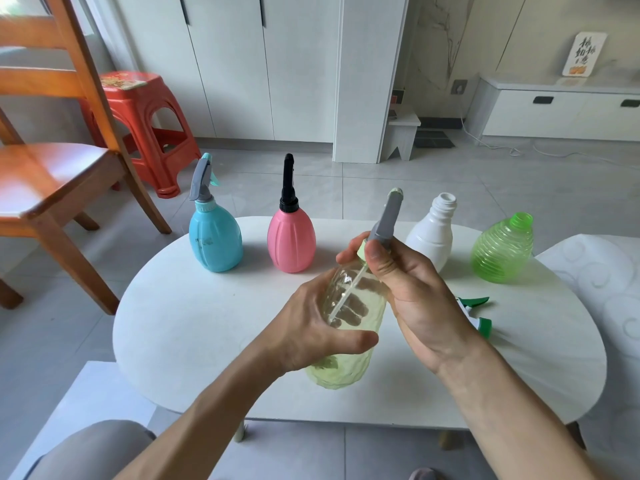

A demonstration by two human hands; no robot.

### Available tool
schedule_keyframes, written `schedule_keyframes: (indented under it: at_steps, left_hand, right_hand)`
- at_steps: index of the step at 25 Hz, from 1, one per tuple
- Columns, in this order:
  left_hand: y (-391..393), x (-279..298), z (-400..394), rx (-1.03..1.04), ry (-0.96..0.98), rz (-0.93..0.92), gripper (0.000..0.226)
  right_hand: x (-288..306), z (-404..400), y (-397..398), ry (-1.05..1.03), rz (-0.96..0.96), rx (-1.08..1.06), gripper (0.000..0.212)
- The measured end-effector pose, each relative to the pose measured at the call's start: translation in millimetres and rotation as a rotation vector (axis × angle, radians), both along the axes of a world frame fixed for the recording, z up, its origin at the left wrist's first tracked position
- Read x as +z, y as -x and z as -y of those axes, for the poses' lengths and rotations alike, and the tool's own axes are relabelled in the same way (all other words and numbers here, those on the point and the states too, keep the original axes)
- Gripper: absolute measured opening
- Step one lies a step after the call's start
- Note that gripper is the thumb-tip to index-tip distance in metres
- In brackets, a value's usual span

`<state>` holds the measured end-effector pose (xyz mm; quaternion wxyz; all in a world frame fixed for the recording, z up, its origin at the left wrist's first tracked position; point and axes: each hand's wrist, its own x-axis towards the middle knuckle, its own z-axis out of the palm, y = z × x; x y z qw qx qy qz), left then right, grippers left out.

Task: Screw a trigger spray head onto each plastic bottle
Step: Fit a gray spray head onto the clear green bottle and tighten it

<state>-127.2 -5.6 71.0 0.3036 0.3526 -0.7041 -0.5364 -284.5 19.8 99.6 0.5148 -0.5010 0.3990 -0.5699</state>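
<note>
My left hand [311, 327] grips the body of a clear pale-yellow bottle [341, 370], tilted above the white table [194, 327]. My right hand [412, 289] pinches the collar of a grey trigger spray head [386, 220] seated at that bottle's neck, its dip tube visible inside. At the table's far edge stand a blue bottle [215, 237] with a grey head, a pink bottle [291, 240] with a black head, a white bottle [433, 237] with a bare neck and a green ribbed bottle [502, 251] with a bare neck. A loose white-and-green spray head [479, 318] lies right of my right hand.
A wooden chair [52, 174] stands at the left with an orange plastic stool [145, 123] behind it. White cabinets line the back wall. A white patterned seat [609, 289] borders the table's right side.
</note>
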Motion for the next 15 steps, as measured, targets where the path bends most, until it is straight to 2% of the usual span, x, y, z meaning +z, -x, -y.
schedule_keyframes:
  at_steps: [7,11,15]
  left_hand:
    - [4.1,-7.3,-0.4,0.113,0.052,0.019,0.065]
    - [7.5,-8.9,-3.1,0.163,0.102,0.055,0.067]
    - [0.9,-2.9,0.3,0.068,0.054,0.055,0.066]
  right_hand:
    - [-0.7,2.3,-1.4,-0.007,0.004,-0.042,0.019]
    - [-2.2,1.9,-2.3,-0.020,0.046,-0.020,0.030]
    - [-0.9,2.8,4.4,-0.005,0.027,0.027,0.032]
